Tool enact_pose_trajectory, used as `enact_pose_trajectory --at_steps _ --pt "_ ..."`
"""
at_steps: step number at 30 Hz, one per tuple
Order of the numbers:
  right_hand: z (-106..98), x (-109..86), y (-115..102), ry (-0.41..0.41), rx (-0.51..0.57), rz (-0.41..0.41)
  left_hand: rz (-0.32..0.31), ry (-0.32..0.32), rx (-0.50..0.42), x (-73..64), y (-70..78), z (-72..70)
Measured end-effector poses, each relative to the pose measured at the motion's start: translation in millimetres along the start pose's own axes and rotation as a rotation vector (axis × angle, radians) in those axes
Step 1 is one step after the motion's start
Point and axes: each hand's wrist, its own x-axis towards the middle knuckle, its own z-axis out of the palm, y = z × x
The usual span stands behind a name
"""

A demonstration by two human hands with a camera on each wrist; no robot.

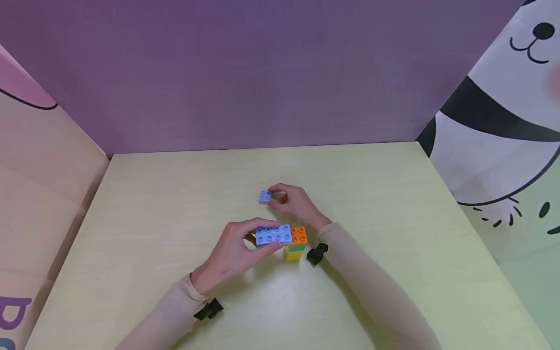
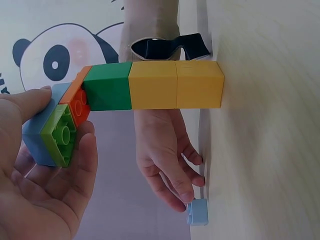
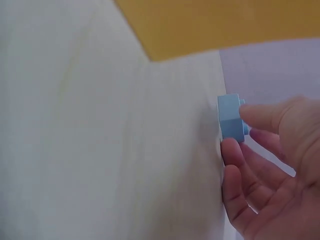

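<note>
In the head view my left hand (image 1: 236, 248) grips a long blue building brick (image 1: 273, 235) by its sides, thumb and fingers on opposite edges. Under that brick sit a lime green brick (image 2: 60, 135) and an orange brick (image 1: 299, 235), side by side. Below the orange one a column runs down to the table: a green brick (image 2: 107, 86), then two yellow bricks (image 2: 175, 85). Farther back, my right hand (image 1: 295, 201) has its thumb and fingertips at a small blue brick (image 3: 231, 117) on the table, fingers loosely bent. Whether they press on it is unclear.
The pale wooden table (image 1: 175, 194) extends around both hands. A purple wall (image 1: 262, 73) stands behind it, with a panda-printed panel (image 1: 494, 165) on the right and a pale panel (image 1: 39, 194) on the left. Each wrist carries a black clip-like mount (image 1: 208, 309).
</note>
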Motion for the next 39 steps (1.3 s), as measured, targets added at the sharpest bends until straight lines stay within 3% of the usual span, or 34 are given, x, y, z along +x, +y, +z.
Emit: enact_pose_trajectory --at_steps 5,14,22,29,39 --pt "4 1.6 2 0.006 -0.015 0.007 0.010 0.007 0.014 0.5 0.4 -0.5" --pt "3 6.3 -4 0.038 -0.134 -0.016 0.036 0.006 0.029 4.4 1.1 -1.2" --pt "2 3.3 -3 0.036 -0.099 0.032 0.011 -0.001 0.024 1.5 1.5 -0.5" --pt "-2 0.4 0 0.030 -0.058 -0.040 0.024 0.007 0.041 0.1 0.8 -0.4" --pt "-16 -17.1 -14 0.074 0.020 -0.092 0.005 -0.006 0.054 -1.1 0.4 -1.9"
